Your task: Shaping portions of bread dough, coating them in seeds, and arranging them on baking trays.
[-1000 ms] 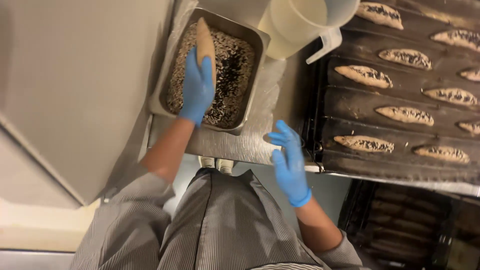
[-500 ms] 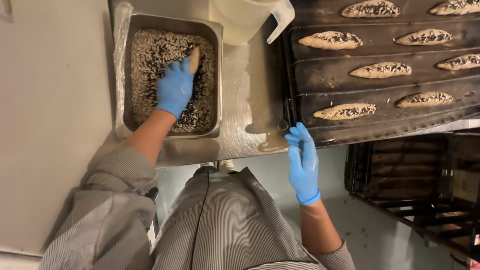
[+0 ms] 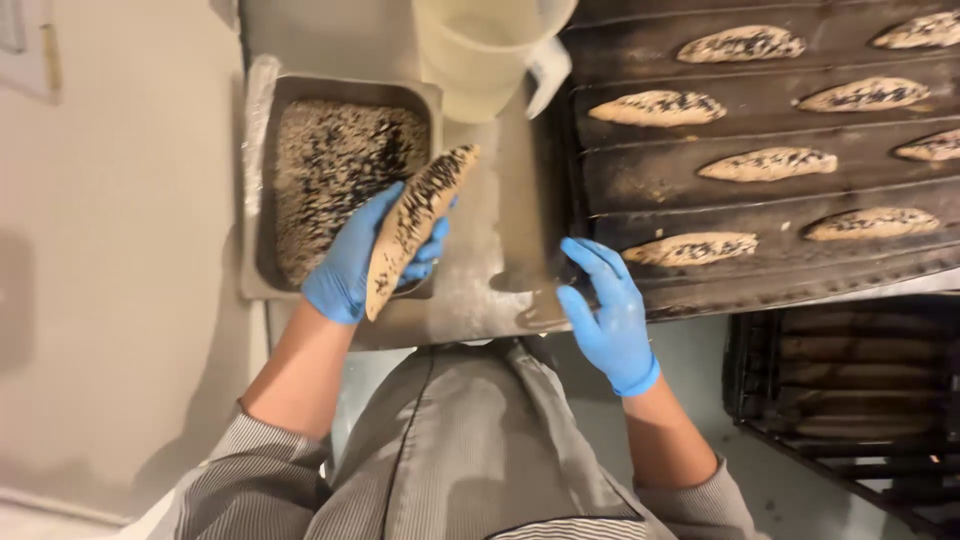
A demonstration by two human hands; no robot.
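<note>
My left hand [image 3: 352,262], in a blue glove, grips a long pointed dough piece [image 3: 418,222] coated with dark and pale seeds, lifted just over the near right corner of a metal pan of seeds [image 3: 300,160]. My right hand [image 3: 605,312], also gloved in blue, is held flat with fingers apart and nothing in it, at the near left edge of a dark corrugated baking tray [image 3: 640,160]. Several seeded dough pieces [image 3: 690,248] lie in the tray's grooves.
A translucent plastic jug [image 3: 478,50] stands on the floury metal counter [image 3: 500,250] between pan and tray. A dark rack with more trays [image 3: 850,380] is below right. A pale wall [image 3: 110,250] runs along the left.
My left hand has come up out of the seed pan with the dough piece, seeded side now showing. My right hand has stayed near the tray's edge.
</note>
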